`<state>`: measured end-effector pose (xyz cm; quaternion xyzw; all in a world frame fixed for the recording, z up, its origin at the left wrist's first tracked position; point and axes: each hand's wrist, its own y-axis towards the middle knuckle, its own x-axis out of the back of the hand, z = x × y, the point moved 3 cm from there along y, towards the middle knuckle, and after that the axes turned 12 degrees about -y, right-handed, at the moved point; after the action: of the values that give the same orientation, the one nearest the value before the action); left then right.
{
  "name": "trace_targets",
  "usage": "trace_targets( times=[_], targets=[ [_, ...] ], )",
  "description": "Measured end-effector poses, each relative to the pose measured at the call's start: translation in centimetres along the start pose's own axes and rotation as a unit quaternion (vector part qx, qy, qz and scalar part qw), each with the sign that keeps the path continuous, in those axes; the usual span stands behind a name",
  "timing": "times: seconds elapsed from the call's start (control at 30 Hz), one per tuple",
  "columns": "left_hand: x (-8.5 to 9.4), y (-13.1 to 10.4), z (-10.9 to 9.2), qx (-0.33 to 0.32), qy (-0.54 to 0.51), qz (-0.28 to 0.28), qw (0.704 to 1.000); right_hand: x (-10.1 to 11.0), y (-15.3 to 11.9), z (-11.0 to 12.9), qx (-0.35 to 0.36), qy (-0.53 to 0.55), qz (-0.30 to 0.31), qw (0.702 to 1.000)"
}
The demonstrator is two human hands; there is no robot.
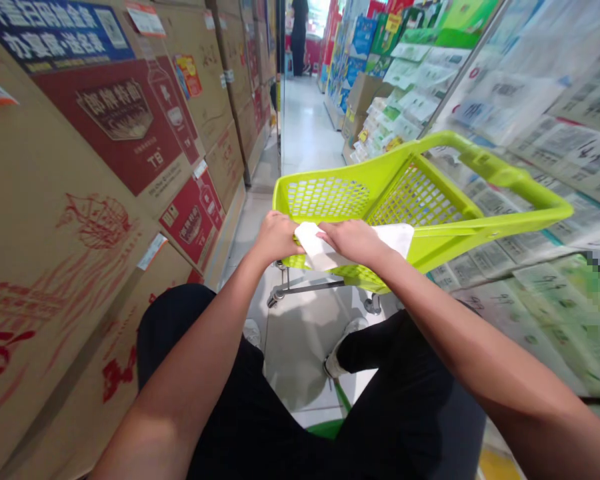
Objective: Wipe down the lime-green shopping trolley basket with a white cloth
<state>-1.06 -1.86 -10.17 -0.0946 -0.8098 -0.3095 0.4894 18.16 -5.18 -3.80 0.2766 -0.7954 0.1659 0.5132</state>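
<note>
A lime-green plastic shopping cart (433, 250) with mesh sides stands crosswise before my knees, its handle toward the right. My left hand (279, 239) is closed round the cart's near rim at its left end. On the same rim, a little to the right, my right hand (355, 241) is closed on a white cloth (314, 248). One part of the cloth sticks out left of the fingers, close to my left hand. Another part (397, 237) spreads to the right behind my wrist along the rim. The fingertips of both hands are partly hidden.
Cardboard cartons (95, 253) are stacked high along the left. Shelves of packaged goods (540, 300) with price tags line the right. Tiled floor (307, 123) runs down the aisle to a person in dark clothes (299, 37). Something green (326, 429) shows between my legs.
</note>
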Motion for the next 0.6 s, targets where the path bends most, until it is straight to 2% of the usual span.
trace_targets(
  times=[0.1, 0.2, 0.33, 0.5, 0.6],
  targets=[
    [0.1, -0.2, 0.0, -0.012, -0.009, -0.012, 1.000, 0.2, 0.7, 1.0, 0.013, 0.022, -0.019, 0.999],
    [0.3, -0.4, 0.5, -0.018, -0.008, -0.005, 1.000, 0.0, -0.3, -0.3, -0.002, 0.015, -0.007, 1.000],
    [0.5, -0.3, 1.7, -0.014, 0.008, 0.008, 1.000, -0.7, -3.7, -4.7, -0.039, -0.020, 0.034, 0.998],
    [0.6, 0.1, 2.9, -0.003, 0.008, 0.016, 1.000, -1.5, -8.9, -11.1, -0.074, -0.123, 0.060, 0.988],
    [0.6, 0.3, 2.8, 0.001, -0.004, 0.014, 1.000, -1.8, -10.4, -12.9, -0.069, -0.160, 0.059, 0.983]
  ],
)
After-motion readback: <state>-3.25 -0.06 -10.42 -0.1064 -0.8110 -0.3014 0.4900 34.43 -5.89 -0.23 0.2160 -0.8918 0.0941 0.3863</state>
